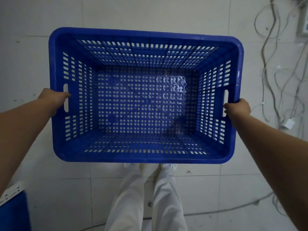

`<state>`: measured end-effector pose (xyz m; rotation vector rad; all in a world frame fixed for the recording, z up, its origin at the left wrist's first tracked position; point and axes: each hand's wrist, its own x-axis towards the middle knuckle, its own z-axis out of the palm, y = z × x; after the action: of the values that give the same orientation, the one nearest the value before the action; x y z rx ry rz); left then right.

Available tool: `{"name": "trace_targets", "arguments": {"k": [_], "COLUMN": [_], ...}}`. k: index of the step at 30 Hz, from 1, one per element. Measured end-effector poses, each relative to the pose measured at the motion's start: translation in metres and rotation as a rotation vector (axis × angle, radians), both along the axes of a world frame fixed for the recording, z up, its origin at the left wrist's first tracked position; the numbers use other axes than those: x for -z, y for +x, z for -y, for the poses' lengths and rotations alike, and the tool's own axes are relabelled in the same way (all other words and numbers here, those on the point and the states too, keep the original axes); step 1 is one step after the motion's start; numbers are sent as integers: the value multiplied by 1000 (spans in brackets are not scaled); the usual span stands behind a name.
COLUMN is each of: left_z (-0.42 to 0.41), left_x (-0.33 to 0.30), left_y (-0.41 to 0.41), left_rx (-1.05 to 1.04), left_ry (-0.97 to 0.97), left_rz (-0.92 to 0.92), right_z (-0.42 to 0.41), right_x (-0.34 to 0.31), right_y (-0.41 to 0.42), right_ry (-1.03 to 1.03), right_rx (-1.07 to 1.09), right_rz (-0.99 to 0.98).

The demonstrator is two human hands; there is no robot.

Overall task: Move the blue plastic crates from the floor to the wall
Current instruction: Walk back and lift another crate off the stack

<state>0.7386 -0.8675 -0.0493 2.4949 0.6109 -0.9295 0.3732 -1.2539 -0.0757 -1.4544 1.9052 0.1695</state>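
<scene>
Above tiled floor (50, 189) | perforated rectangular blue crate (145, 157) | left hand (53, 99), right hand (237, 110) clasp handle slots

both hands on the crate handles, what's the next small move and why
Probably carry the blue crate forward and lower it against the wall. The left hand and right hand each grip a side handle slot, the crate is lifted in front of the legs, and it holds only a clear plastic piece. Cables hang at the right, so keeping left of them seems wise.
</scene>
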Motion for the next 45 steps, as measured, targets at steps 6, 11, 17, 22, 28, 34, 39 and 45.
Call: {"name": "trace_targets", "arguments": {"k": [6,11,17,22,28,34,39,45], "left_z": [-1,-5,-15,-33,-57,-106,-172,-277], "left_x": [-33,-92,-217,-362,-496,-582,-610,-627], "left_y": [-10,-18,-33,-44,-73,-133,-199,-297], "left_rx": [44,106,129,45,-149,-271,-454,-635], "left_ry": [54,81,129,70,-54,-94,-149,-170], "left_rz": [17,-6,46,168,285,449,552,621], "right_z": [-7,-6,0,11,30,36,-1,-93], "right_x": [-28,-78,-187,-307,-433,-535,-599,-636], "right_y": [-17,-30,-37,-39,-20,3,25,52], "right_ry": [-23,-4,23,48,-19,-116,-198,-248], "right_rx": [-20,-26,-67,-50,-193,-364,-535,-774], "right_rz": [-59,-85,-56,110,261,331,394,464]}}
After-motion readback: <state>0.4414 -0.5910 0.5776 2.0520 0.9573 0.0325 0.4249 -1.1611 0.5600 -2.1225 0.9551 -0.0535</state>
